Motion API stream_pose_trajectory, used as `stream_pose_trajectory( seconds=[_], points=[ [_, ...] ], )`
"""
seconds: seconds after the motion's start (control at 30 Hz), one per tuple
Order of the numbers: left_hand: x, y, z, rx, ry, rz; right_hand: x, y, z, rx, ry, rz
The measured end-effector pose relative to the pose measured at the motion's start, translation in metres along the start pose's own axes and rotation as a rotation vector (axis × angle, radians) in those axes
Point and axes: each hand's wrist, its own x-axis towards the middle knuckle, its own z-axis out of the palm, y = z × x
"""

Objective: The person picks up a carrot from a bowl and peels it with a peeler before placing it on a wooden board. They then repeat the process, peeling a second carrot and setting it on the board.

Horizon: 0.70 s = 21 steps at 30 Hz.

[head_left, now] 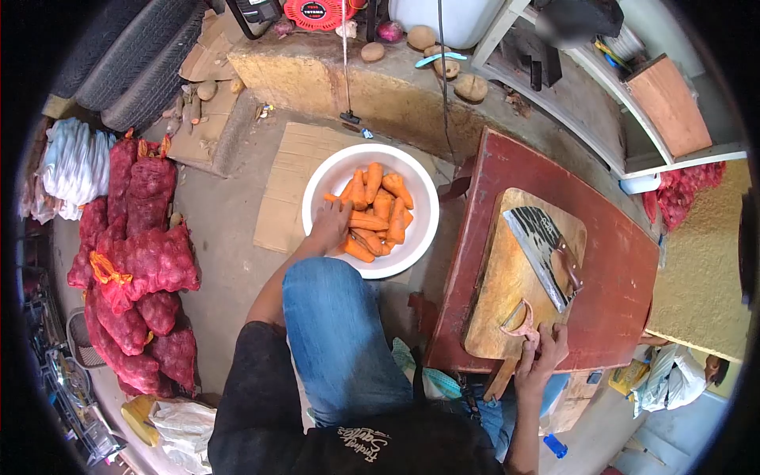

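Peeled orange carrots (382, 207) lie heaped in a white basin (423, 237) on the floor. My left hand (331, 226) reaches over the basin's left rim, its fingers on the carrots at that side; whether it grips one is hard to tell. On the red table (609, 261) rests a wooden cutting board (495, 293), with a large patterned cleaver (538, 245) lying across it. At the board's near edge my right hand (542, 352) is at the handle of a pink peeler (524, 322), fingers closed around its end. The peeler's blade end lies over the board.
Red mesh sacks of onions (146, 261) are piled at the left, below stacked tyres (150, 71). Flattened cardboard (277, 186) lies beside the basin. Potatoes (471, 88) sit on the concrete ledge (380, 95) behind. A metal shelf (586, 95) stands at the upper right.
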Motion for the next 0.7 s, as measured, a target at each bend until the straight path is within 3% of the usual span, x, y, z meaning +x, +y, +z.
stream_pose_trajectory(
  seconds=[0.13, 0.7],
  points=[
    [0.006, -0.015, 0.02, 0.054, 0.068, 0.028, -0.001, 0.003, 0.002, 0.003, -0.001, 0.005],
    [0.019, -0.011, 0.007, -0.145, -0.128, 0.128, -0.005, 0.007, 0.004, 0.0, -0.012, 0.063]
  ],
)
